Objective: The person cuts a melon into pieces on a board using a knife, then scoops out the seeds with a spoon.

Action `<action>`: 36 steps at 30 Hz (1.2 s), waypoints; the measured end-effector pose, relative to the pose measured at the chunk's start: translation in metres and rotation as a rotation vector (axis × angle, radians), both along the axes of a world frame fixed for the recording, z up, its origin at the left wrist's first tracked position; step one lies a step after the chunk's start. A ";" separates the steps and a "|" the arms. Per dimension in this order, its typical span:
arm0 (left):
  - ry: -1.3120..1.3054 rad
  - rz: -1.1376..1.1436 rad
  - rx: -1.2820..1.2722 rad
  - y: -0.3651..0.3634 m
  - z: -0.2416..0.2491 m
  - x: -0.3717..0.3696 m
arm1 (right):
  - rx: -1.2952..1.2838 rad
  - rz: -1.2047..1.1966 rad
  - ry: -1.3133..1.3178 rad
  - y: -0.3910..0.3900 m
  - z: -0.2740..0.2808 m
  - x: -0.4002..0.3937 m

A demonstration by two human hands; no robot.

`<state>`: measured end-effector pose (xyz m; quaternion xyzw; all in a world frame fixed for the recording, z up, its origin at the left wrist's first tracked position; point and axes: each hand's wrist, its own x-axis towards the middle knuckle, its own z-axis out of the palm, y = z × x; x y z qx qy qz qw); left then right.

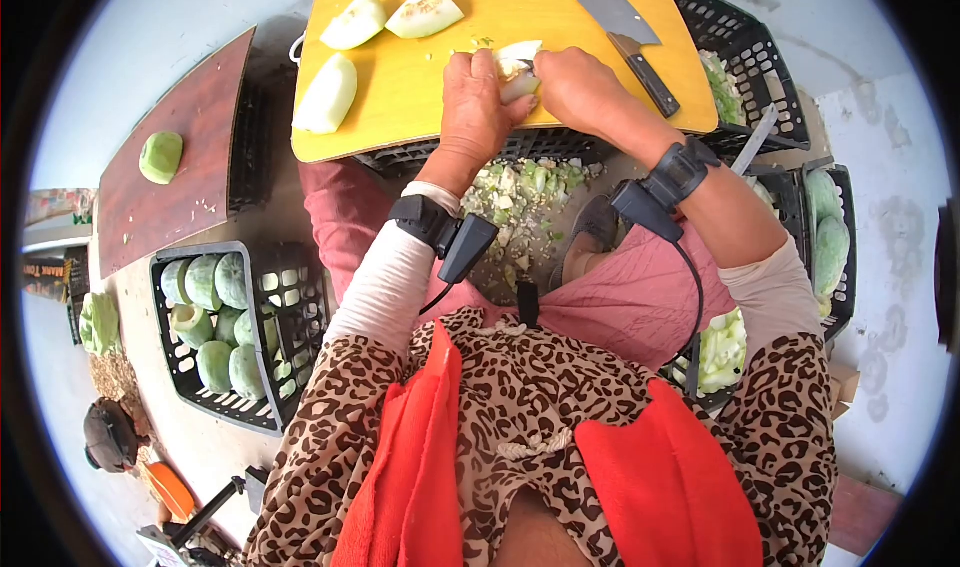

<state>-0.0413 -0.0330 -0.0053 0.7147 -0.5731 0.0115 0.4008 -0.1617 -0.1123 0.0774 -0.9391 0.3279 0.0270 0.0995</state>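
Observation:
Over the yellow board, my left hand is closed on the left side of a pale gourd piece. My right hand is closed at the piece's right side, around something mostly hidden; a small dark metallic part shows between the hands. Two cut gourd pieces with seedy flesh, one and another, lie at the board's far left. A peeled pale piece rests near the left edge. At the right lies a cleaver with a dark handle.
Scraps litter the floor below the board. A black crate of green gourds stands at left, near a reddish-brown board holding a green piece. Black crates stand at right; a long blade sticks out there.

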 end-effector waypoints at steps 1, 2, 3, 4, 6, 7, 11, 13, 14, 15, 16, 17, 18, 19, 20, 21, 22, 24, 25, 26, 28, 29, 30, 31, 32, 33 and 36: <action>-0.007 0.003 -0.004 0.000 -0.001 0.000 | 0.018 -0.024 -0.001 -0.004 -0.004 0.002; -0.012 0.007 -0.007 0.000 -0.002 0.000 | 0.036 -0.048 -0.001 -0.010 -0.010 0.003; -0.016 0.007 -0.015 0.000 -0.002 0.000 | 0.054 -0.071 0.001 -0.015 -0.014 0.004; -0.020 0.008 -0.024 0.000 -0.003 0.000 | 0.068 -0.075 -0.044 -0.020 -0.017 0.004; -0.018 0.003 -0.033 0.000 -0.002 0.000 | 0.097 -0.080 -0.132 -0.026 -0.021 0.002; -0.012 -0.002 -0.033 0.001 -0.002 0.000 | 0.126 -0.077 -0.104 -0.027 -0.022 0.003; -0.011 -0.020 -0.071 0.000 -0.005 0.002 | 0.132 -0.034 -0.092 -0.034 -0.041 0.005; -0.010 -0.013 -0.075 -0.001 -0.006 0.001 | 0.292 -0.126 -0.103 -0.027 -0.030 0.008; -0.010 -0.011 -0.077 -0.001 -0.007 0.001 | 0.478 -0.238 -0.090 -0.025 -0.022 0.008; -0.011 -0.007 -0.067 -0.001 -0.006 0.001 | 0.662 -0.353 -0.076 -0.021 -0.013 0.008; -0.011 -0.003 -0.057 -0.001 -0.006 0.001 | 0.654 -0.332 -0.081 -0.022 -0.015 0.008; -0.010 0.000 -0.047 -0.001 -0.006 0.000 | 0.645 -0.312 -0.085 -0.024 -0.018 0.008; -0.013 0.003 -0.039 -0.001 -0.006 0.000 | 0.637 -0.291 -0.090 -0.025 -0.022 0.008; -0.018 0.007 -0.031 -0.001 -0.005 0.000 | 0.603 -0.276 -0.147 -0.028 -0.032 0.008; -0.023 0.010 -0.022 -0.001 -0.005 0.000 | 0.568 -0.260 -0.205 -0.029 -0.046 0.008; -0.026 0.010 -0.022 -0.001 -0.005 0.001 | 0.532 -0.245 -0.264 -0.024 -0.043 0.010; -0.029 0.009 -0.021 -0.001 -0.004 0.001 | 0.672 -0.292 -0.256 -0.022 -0.036 0.009; -0.020 0.007 -0.011 0.000 -0.003 0.000 | 0.951 -0.387 -0.240 -0.019 -0.018 0.003; -0.007 0.005 -0.002 0.001 -0.002 0.000 | 0.975 -0.401 -0.250 -0.018 -0.018 0.002; 0.006 0.003 0.007 0.001 -0.001 0.000 | 0.999 -0.414 -0.261 -0.017 -0.019 0.002; 0.004 0.001 0.007 0.001 -0.002 0.000 | 0.998 -0.416 -0.241 -0.018 -0.018 0.001; 0.003 0.001 0.008 0.001 -0.002 0.000 | 0.973 -0.404 -0.211 -0.019 -0.018 0.002; -0.011 0.003 -0.003 0.000 -0.003 0.001 | 0.948 -0.391 -0.181 -0.021 -0.018 0.003; -0.026 0.004 -0.014 0.000 -0.003 0.001 | 0.881 -0.368 -0.156 -0.021 -0.019 0.004; -0.040 0.006 -0.026 -0.001 -0.004 0.001 | 0.814 -0.346 -0.132 -0.022 -0.021 0.006; -0.035 0.005 -0.022 0.000 -0.003 0.000 | 0.746 -0.323 -0.107 -0.023 -0.023 0.007; -0.016 0.003 -0.010 0.000 -0.002 0.000 | 0.199 0.040 -0.054 -0.023 -0.029 0.008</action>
